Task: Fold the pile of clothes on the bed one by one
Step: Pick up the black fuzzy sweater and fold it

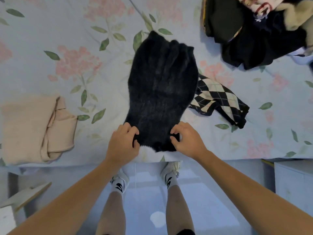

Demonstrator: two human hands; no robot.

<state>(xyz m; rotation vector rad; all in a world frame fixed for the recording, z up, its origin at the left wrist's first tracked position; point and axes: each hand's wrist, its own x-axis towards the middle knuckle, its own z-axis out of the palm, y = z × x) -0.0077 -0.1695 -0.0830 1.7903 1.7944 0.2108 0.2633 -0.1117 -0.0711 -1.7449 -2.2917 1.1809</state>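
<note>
Black fuzzy garment (160, 92), two hands pinching hem, left hand (122, 143), right hand (187, 141)

Sweater (160, 89) centred on bed (59, 31); folded garment (33, 128) left, argyle garment (220, 100) right, clothes pile (257, 31) far right.

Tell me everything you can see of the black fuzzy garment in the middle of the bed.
The black fuzzy garment looks like soft, hairy knit. It lies flat and lengthwise on the floral bedsheet, narrower at its near end by the bed's edge. The left hand and right hand each pinch a near corner. Its right side overlaps a black-and-cream argyle piece. Whether it is already folded cannot be told.
</note>
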